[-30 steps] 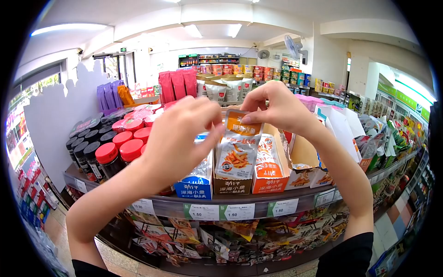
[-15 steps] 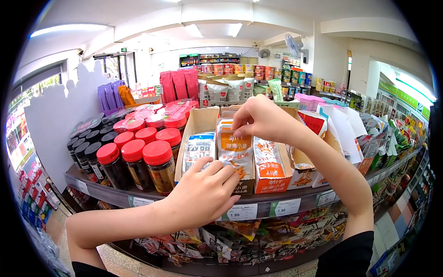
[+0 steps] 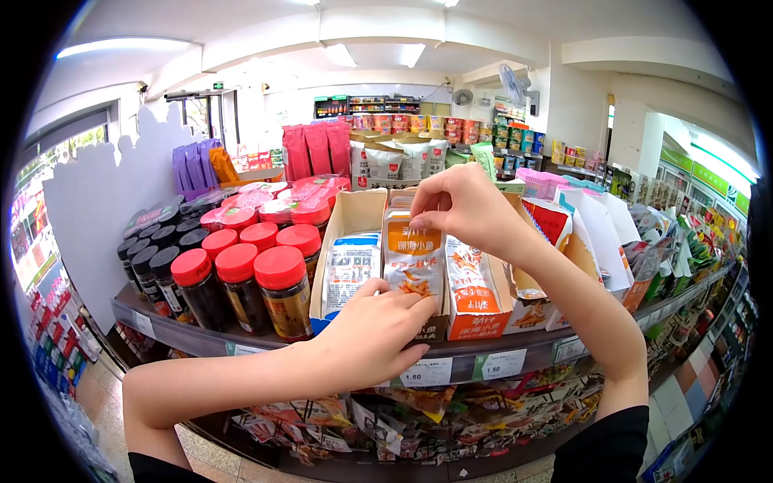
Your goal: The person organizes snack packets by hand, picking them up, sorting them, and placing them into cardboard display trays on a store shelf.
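Note:
Thumb and fingers of my right hand [image 3: 463, 211] pinch the top edge of the front orange-and-white snack packet [image 3: 412, 262], which stands in a carton with others behind it. My left hand [image 3: 372, 334] lies across the lower part of that packet and the carton's front, fingers extended and slightly bent. To its left, a carton [image 3: 326, 278] holds white-and-blue packets [image 3: 351, 267]. On the right stands an orange carton [image 3: 477, 324] with similar orange-and-white packets [image 3: 469, 274]. My left fingers partly cover the lower end of the pinched packet.
Red-lidded jars [image 3: 282, 294] and black-lidded jars [image 3: 165, 282] crowd the shelf's left side. Price tags [image 3: 425, 373] line the shelf edge [image 3: 322, 366]. Pink bags [image 3: 318, 149] and white pouches [image 3: 415, 157] stand behind. Hanging snack bags [image 3: 435, 419] fill the level below.
My left fingers have shifted right, off the white-and-blue packets and onto the front of the orange-and-white packet. My right hand keeps its pinch at the packet's top. The view has shifted slightly.

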`<action>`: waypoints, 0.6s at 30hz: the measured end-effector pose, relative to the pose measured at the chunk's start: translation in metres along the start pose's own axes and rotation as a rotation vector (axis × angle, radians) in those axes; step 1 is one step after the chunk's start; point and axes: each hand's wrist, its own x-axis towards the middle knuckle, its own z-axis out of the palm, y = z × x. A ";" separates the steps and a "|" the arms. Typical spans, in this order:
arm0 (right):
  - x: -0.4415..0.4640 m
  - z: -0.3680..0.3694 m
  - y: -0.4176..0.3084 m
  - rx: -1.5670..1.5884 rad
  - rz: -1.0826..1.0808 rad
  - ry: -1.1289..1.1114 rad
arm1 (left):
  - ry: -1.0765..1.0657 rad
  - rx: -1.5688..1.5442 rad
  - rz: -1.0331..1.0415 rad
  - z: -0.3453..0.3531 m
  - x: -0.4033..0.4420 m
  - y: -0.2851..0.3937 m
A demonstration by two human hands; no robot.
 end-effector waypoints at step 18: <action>-0.001 -0.016 0.007 -0.111 0.008 -0.036 | 0.123 0.211 -0.004 0.002 0.005 0.009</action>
